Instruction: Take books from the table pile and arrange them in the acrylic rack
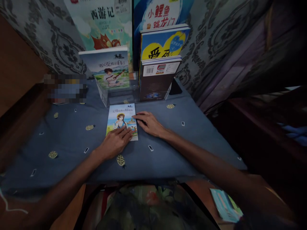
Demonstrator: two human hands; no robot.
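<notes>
Other books (110, 71) are stood in the clear stand (122, 95); one book (121, 118), unracked, is laid closed on the cloth (72, 135) in front. Cover overlaid by flat left hand (116, 142), edge touched by loosely extended right hand (150, 124); no grip seen.

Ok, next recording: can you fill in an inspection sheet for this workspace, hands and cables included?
Surface: blue patterned cloth, lightly creased.
Things in use: illustrated book, lying closed, cover up.
Clutter: upright books in a clear holder; dark flat object behind it, unclear; pixelated item at the picture's left.
Hands: left hand flat over the book's lower part; right hand with fingertips at its right edge.
Cables: white cord, lower left.
Surroundings: patterned fabric behind; teal booklet low at right.
</notes>
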